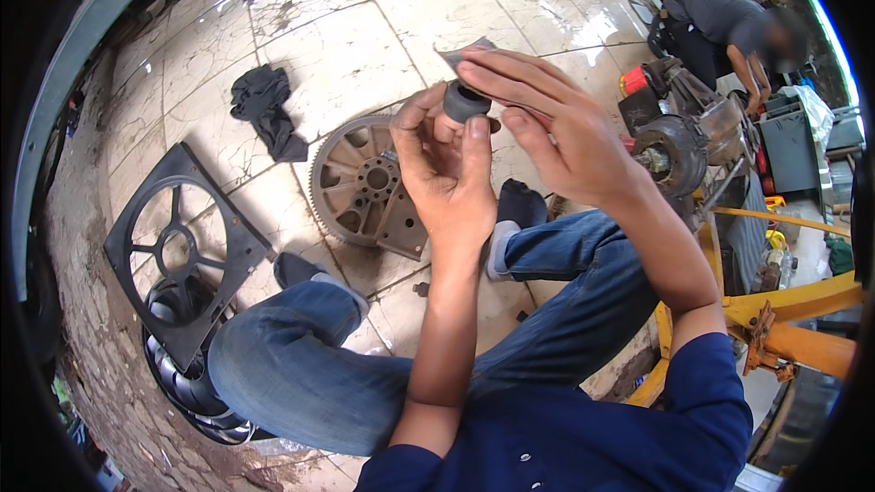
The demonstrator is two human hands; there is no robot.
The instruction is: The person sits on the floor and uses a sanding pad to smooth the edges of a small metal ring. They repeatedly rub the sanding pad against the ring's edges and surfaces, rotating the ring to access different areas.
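Above the floor, between my knees, my left hand [447,155] grips a short dark grey cylindrical bushing [466,104], fingers and thumb wrapped round its side. Its dark open end faces up. My right hand [556,118] is over the bushing, its fingers long and close together. Under those fingers is a thin dark grey sheet [470,52] that looks like sandpaper, pinched against the palm side and sticking out past the fingertips. The sheet's contact with the bushing's rim is partly hidden. Below my hands, a toothed flywheel [342,178] lies on the tiles with a metal plate [401,223] over its edge.
A black fan shroud [205,260] leans over a fan at the left. A black cloth [269,109] lies on the tiled floor. At the right are an engine part [674,155], a yellow metal frame [793,301] and a grey toolbox [791,148]. Another person [720,27] crouches at the upper right.
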